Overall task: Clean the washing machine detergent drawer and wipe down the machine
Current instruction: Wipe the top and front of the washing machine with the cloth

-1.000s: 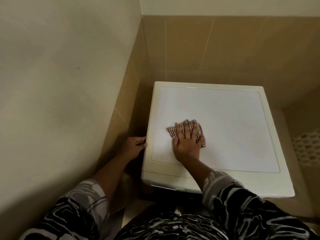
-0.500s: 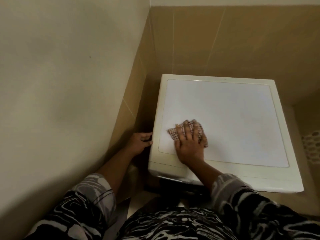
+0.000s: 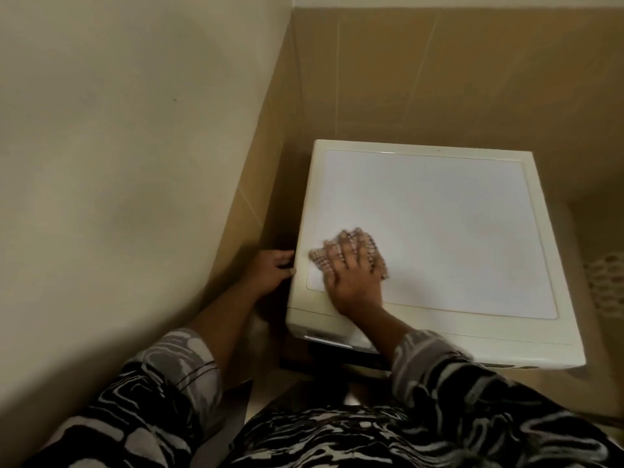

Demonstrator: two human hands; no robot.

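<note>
Cream wall (image 3: 118,163) fills the left side, and it meets a wall of tan tiles (image 3: 472,79) at the corner behind. In this corner stands the machine (image 3: 439,231), seen from above, with a white flat top inside a cream rim. A narrow dark gap lies between its left side and the tiles.

On the top, near the front left corner, lies a checked cloth (image 3: 317,256), red-brown and white. The right hand (image 3: 353,278) lies flat upon it, fingers straight and spread apart, palm down, pressing the cloth to the top. The cloth shows around the fingertips and to the left of them. This hand is a little blurred.

The left hand (image 3: 270,271) is in the gap, at the left side of the machine and a little behind the front corner. Its fingers are curled and the tips touch the side edge, so it holds the machine there.

Both forearms come out of sleeves (image 3: 182,359) with a black and grey wavy pattern. Under the front edge of the top the machine looks dark, and I cannot tell the parts there. At the far right edge a pale thing with many holes (image 3: 604,282) is visible, too blurred to name.
</note>
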